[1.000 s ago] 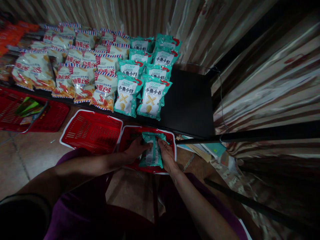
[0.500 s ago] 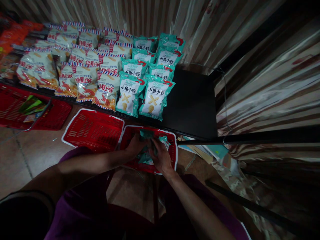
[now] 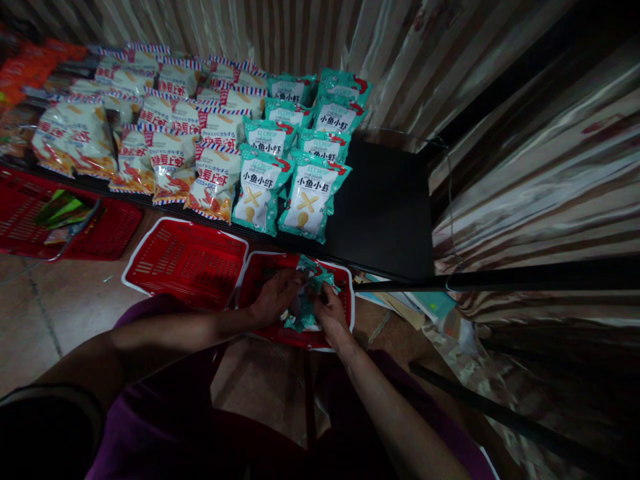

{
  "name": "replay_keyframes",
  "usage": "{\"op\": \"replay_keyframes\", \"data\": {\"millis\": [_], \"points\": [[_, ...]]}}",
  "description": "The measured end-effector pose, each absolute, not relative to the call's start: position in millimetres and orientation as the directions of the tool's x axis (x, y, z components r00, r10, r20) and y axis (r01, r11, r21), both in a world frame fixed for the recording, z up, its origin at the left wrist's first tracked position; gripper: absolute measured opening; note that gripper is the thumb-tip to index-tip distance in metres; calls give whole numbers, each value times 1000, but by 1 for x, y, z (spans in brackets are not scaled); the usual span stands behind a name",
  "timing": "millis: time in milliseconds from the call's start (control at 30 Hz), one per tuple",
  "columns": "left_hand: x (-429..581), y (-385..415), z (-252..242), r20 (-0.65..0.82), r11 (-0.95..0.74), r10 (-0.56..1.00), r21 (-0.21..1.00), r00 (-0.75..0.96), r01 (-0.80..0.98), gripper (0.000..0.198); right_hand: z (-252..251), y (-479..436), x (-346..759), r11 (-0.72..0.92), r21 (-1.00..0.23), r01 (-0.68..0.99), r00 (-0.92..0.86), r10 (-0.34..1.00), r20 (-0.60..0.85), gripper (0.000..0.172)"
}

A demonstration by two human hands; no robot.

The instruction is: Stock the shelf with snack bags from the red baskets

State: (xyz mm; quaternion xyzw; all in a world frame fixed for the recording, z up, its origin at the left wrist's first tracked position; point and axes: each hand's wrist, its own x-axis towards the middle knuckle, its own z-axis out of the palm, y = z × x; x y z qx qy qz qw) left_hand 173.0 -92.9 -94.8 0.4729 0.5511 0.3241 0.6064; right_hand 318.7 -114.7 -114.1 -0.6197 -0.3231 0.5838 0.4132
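Note:
My left hand [image 3: 278, 295] and my right hand [image 3: 330, 312] are both inside a red basket [image 3: 351, 303] with a white rim. Between them is a teal snack bag [image 3: 303, 308], its upper part dark and blurred. The fingers of my left hand are closed on the bag's left side, and those of my right hand grip its right side. More teal packaging shows just behind the hands. Which bag each piece belongs to is hard to tell in the dim light.
Behind the basket, a black shelf [image 3: 383, 207] bears rows of teal bags [image 3: 313, 193] and white shrimp snack bags [image 3: 213, 180]. A second red basket [image 3: 187, 260] adjoins on the left. A black bar [image 3: 525, 275] crosses at right, before striped curtains [image 3: 540, 167].
My left hand has moved slightly right and my right hand slightly right and down. The bag between them shows more and stands more upright.

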Motion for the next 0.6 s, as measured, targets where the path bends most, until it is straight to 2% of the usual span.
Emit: {"op": "replay_keyframes", "data": {"millis": [100, 200, 300, 400, 500, 600], "points": [[173, -86, -103, -288, 272, 950, 953, 118, 133, 25, -114, -116, 320, -529, -813, -243, 73, 826, -560, 30], [171, -78, -110, -390, 388, 921, 916, -2, 106, 25, -118, -117, 323, -595, -740, -314, 92, 757, -647, 31], [171, -76, -111, -585, 584, 807, 811, 82, 42, 19, -123, -116, 325, -601, -709, -368, 100, 733, -673, 33], [173, -80, -109, -707, 723, 684, 690, 179, -38, 33, -125, -114, 326, -589, -686, -427, 65, 736, -673, 32], [176, -82, -104, -727, 760, 648, 637, 227, -129, 36, -123, -112, 326, -587, -683, -435, 66, 736, -674, 32], [176, -82, -99, -680, 706, 704, 701, 204, -99, 32, -121, -110, 327, -581, -722, -376, 132, 738, -662, 31]]}}
